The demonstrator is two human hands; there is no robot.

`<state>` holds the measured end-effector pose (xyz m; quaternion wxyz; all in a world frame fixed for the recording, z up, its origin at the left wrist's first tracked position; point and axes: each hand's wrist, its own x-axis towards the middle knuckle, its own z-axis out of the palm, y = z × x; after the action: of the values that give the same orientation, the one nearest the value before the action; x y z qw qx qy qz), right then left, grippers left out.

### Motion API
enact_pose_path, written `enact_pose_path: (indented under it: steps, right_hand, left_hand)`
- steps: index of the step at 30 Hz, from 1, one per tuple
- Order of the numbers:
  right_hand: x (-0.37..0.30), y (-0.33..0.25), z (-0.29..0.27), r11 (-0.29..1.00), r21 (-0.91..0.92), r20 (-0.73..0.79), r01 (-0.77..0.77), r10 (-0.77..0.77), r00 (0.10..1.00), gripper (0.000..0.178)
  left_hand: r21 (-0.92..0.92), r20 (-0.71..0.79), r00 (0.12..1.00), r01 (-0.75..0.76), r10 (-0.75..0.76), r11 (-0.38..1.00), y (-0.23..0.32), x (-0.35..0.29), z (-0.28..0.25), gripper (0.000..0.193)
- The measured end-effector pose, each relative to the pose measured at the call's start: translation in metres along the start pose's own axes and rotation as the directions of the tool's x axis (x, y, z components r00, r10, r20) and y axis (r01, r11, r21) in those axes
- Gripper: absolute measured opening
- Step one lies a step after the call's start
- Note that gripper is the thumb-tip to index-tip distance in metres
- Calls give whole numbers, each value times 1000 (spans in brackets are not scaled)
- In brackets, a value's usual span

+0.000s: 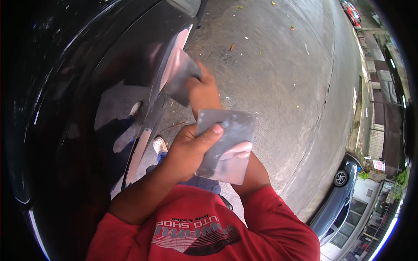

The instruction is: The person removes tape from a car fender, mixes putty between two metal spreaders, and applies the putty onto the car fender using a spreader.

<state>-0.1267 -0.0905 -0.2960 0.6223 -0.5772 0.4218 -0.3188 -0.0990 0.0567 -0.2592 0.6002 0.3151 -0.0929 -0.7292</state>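
My left hand (pixel 187 150) grips a flat grey rectangular plate (pixel 213 163), thumb on top. A smear of pink body filler (pixel 235 151) lies on the plate's lower right part. Farther forward, my right hand (pixel 205 92) holds a thin grey spreader (pixel 178 87) against the edge of a dark car panel (pixel 130 43). Pink filler (pixel 179 41) coats a strip along that edge, and the spreader's far corner meets it. The plate hides part of my right forearm. A second pinkish strip (pixel 138 152) runs along the edge nearer to me.
The glossy dark car body fills the left side and mirrors my legs. Grey concrete ground (pixel 270 74) with scattered leaves stretches to the right. My shoe (pixel 160 144) stands close beside the panel edge. A parked grey-blue car (pixel 335 204) is at the far right.
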Motion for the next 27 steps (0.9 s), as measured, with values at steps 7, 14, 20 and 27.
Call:
enact_pose_path:
  steps: [7,14,20,27]
  right_hand:
    - [-121,-22,-151,933,306,-242,191,-118,963,53]
    - [-200,-50,-175,596,-334,443,731,-585,679,49]
    - [-206,-22,-183,488,-507,390,711,-605,694,36]
    - [-182,4,-180,428,-550,368,717,-646,669,45]
  left_hand:
    - [-35,-161,987,18,-24,999,-7,17,-19,38]
    - [-147,-108,994,17,-33,989,-47,56,-1,47]
    - [-178,42,997,75,-69,981,-65,75,15,50]
    - [-168,13,999,44,-42,985,-59,73,0,48]
